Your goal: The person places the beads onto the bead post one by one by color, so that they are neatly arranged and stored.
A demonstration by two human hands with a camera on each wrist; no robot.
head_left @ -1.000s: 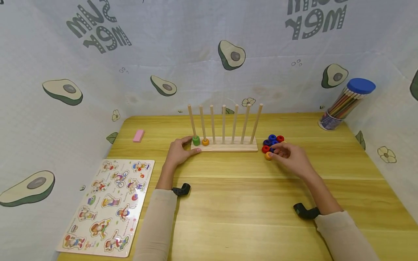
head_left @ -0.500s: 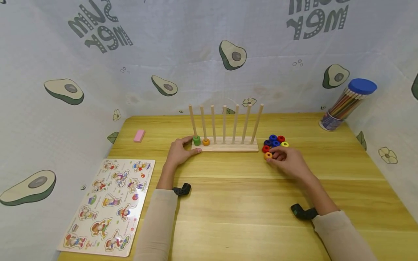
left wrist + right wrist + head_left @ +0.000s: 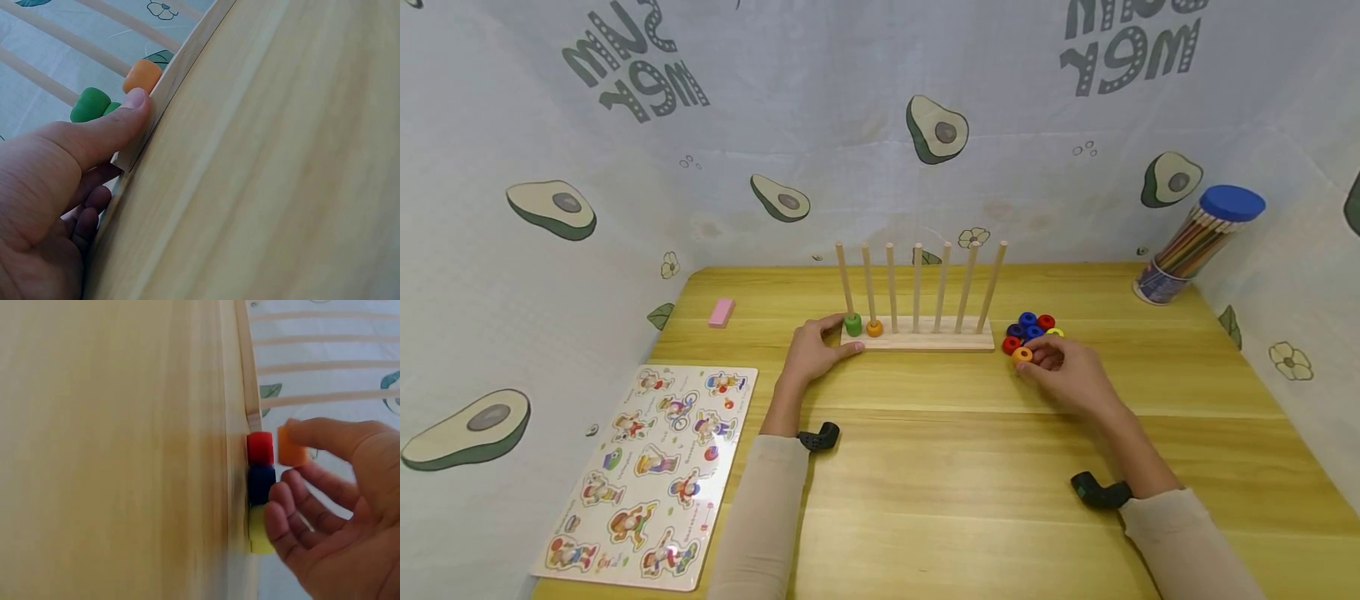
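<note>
A wooden peg rack point(image 3: 925, 340) with several upright pegs stands at the table's middle back. Green beads point(image 3: 853, 325) sit on its leftmost peg and an orange bead point(image 3: 874, 328) on the one beside it. My left hand point(image 3: 811, 350) grips the rack's left end, thumb along the front edge, as the left wrist view also shows. At the right, my right hand point(image 3: 1071, 373) pinches another orange bead point(image 3: 291, 447) between thumb and finger. In the right wrist view that bead is raised above the red bead point(image 3: 260, 448) on the table.
Red, blue and yellow beads point(image 3: 1033, 332) lie clustered right of the rack. A picture puzzle board point(image 3: 741, 433) lies at the left, with a pink eraser-like block point(image 3: 721, 313) behind it. A pencil tub with a blue lid point(image 3: 1232, 202) stands at the back right corner.
My right hand has taken hold of the orange bead at the front of the cluster and lifted it slightly. The left hand keeps its place on the rack.
</note>
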